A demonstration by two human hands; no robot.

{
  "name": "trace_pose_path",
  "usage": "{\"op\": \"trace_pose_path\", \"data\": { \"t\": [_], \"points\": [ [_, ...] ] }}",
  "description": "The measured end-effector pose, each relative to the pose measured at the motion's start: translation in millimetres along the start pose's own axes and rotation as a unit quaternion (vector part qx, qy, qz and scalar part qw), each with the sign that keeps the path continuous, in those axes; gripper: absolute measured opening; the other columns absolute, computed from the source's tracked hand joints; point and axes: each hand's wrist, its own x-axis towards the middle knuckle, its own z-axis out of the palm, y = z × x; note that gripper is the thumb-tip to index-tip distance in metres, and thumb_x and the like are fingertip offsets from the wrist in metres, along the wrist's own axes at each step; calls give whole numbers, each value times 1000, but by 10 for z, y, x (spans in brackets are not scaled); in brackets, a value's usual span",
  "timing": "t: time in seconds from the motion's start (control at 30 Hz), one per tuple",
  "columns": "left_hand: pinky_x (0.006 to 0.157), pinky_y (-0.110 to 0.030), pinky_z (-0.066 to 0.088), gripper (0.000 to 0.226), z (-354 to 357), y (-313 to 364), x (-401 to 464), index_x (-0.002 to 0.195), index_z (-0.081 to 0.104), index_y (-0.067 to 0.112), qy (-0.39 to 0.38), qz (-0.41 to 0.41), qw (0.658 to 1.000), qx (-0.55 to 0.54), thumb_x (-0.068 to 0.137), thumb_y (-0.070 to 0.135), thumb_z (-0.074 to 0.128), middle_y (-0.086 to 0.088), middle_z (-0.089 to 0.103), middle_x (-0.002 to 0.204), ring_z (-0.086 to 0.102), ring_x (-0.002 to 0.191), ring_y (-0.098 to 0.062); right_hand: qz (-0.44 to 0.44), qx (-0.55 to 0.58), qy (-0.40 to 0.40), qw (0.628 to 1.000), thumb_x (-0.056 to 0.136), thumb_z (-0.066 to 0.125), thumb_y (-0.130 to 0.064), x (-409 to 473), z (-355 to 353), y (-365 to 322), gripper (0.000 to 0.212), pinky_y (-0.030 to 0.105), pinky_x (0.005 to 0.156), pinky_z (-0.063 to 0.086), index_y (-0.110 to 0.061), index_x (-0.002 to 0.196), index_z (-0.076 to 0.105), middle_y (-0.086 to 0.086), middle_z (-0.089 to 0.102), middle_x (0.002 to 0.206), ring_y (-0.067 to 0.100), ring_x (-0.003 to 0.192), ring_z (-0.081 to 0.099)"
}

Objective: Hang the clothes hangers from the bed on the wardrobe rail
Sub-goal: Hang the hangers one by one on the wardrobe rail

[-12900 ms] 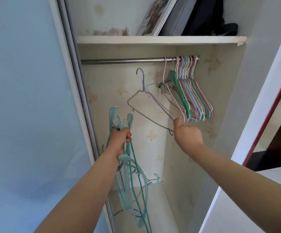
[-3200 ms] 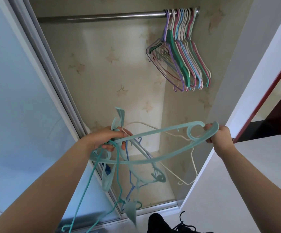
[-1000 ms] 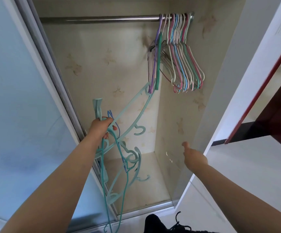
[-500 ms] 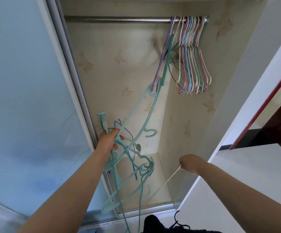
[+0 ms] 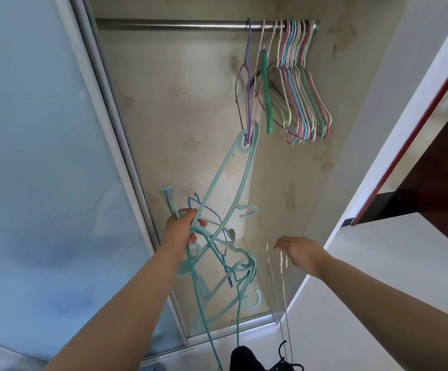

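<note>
Head view, one frame.

Wardrobe rail [image 5: 177,24]: steel bar across the top of the open compartment. At its right end hangs a tight row of thin hangers [image 5: 301,103] in pink, blue, cream and green. Just left of that row hang a thick green hanger [image 5: 267,103] and a purple wire hanger [image 5: 248,84], each hooked on the rail.

Pale teal hanger [image 5: 225,180]: its looped end is caught on the lower corner of the purple wire hanger, not on the rail; the body slants down and left to the left hand.

Left hand [image 5: 180,231]: fingers curled round a tangled bundle of hangers [image 5: 222,266], teal plastic with one blue wire piece, which trails down toward the wardrobe floor.

Right hand [image 5: 301,254]: held low in front of the compartment's right wall, back toward the camera. A cream wire hanger [image 5: 283,287], blurred, hangs from just under the fingertips; whether the fingers pinch it cannot be told.

Sliding door [image 5: 43,156]: frosted pale blue panel at left, in a metal frame.

Black shoe [image 5: 247,360]: bottom edge, on the floor in front of the wardrobe.
</note>
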Motion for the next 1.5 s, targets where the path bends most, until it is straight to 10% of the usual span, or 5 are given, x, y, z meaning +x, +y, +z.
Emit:
{"op": "trace_pose_path", "data": {
  "t": [0.7,0.97,1.13,1.37,1.5],
  "points": [
    [36,-15,28,16,190,198,113,94,63,7,-51,-30,998,35,92,22,56,-13,71,77,35,34,-11,45,182,147,971,98,49,-28,-69,-878,-320,26,24,79,43,-17,112,67,-5,64,100,6,74,52],
    [38,-17,27,15,138,341,173,84,61,8,-47,-24,998,41,90,21,58,-10,71,73,29,35,-12,228,467,292,803,98,46,-41,351,-1516,-565,40,25,41,46,-7,93,66,3,43,56,13,40,44],
    [38,-16,27,14,180,444,141,87,63,10,-66,5,996,54,90,22,59,-10,71,73,31,37,-13,285,374,224,854,82,54,-67,777,-1832,-592,81,32,76,47,-2,131,48,14,61,111,29,93,59],
    [39,-17,28,18,174,517,237,91,64,6,-76,34,993,78,90,22,56,-8,72,71,34,42,-16,326,452,263,788,90,53,-43,1187,-2072,-288,41,31,62,45,-3,87,63,9,63,77,21,58,52],
    [38,-16,29,20,109,432,324,94,65,4,-62,16,995,80,89,22,57,-10,73,75,35,42,-15,318,434,305,786,95,48,-26,1217,-1990,-106,35,31,66,44,1,94,68,18,68,91,31,76,60]
  ]
}}
